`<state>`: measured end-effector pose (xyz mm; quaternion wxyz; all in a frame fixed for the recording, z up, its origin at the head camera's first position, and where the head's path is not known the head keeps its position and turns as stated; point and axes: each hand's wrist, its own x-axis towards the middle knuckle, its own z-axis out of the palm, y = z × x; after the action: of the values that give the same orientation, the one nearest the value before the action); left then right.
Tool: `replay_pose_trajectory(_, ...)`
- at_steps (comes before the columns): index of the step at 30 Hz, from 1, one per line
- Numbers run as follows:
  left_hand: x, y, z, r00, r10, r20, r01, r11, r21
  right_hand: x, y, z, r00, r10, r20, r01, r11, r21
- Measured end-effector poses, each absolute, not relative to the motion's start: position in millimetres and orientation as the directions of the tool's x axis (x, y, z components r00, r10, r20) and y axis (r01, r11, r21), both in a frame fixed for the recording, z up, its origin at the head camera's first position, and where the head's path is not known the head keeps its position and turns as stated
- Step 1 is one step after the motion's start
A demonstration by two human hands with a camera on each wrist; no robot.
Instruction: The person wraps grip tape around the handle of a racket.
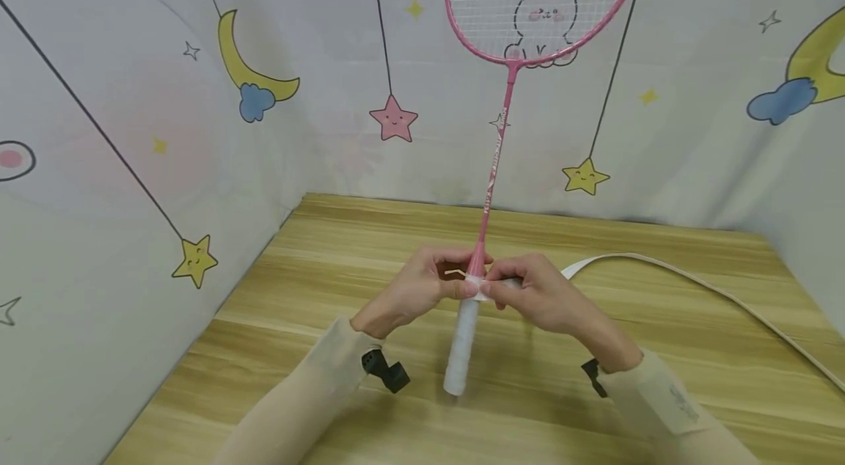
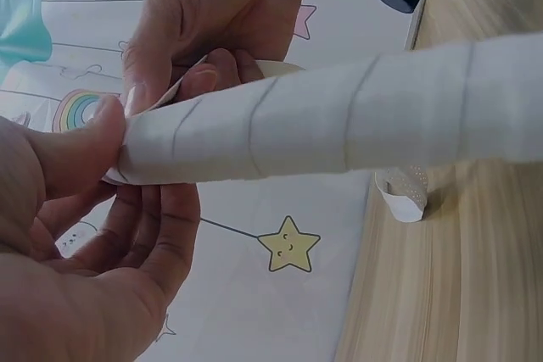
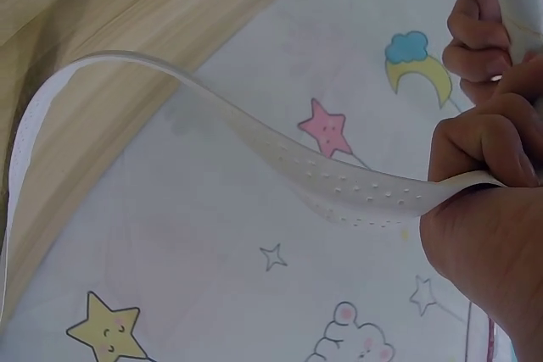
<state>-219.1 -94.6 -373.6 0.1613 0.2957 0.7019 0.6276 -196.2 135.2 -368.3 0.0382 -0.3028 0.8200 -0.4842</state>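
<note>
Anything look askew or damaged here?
Nothing stands out. The pink racket shaft looks straight, the white grip wrap shows fairly even seams, and the loose tape, arcing rightward in the head view, seems normal mid-wrap.

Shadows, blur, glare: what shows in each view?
Head: even light, soft shadows on the table, shaft lettering too small to read; left wrist: the handle's near end looks out of focus; right wrist: dimmer, but dots on the tape show; no obvious glare.

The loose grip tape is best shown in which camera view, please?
The right wrist view: the loose grip tape appears close, its perforations visible. The head view shows a thin curve; the left wrist, only short parts.
</note>
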Motion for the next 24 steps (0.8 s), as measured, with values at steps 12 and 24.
replay_pose_trajectory(12, -219, -98, -372, -0.782, 0.607, 0.137, 0.147, -0.033, 0.989, -194, 132, -370, -0.841, -0.474, 0.260, -0.413, 0.252, -0.875)
replay_pose_trajectory(24, -221, -104, -370, -0.771, 0.629, 0.103, 0.100, -0.041, 0.994, -188, 123, -369, -0.901, -0.343, 0.266, -0.372, 0.295, -0.880)
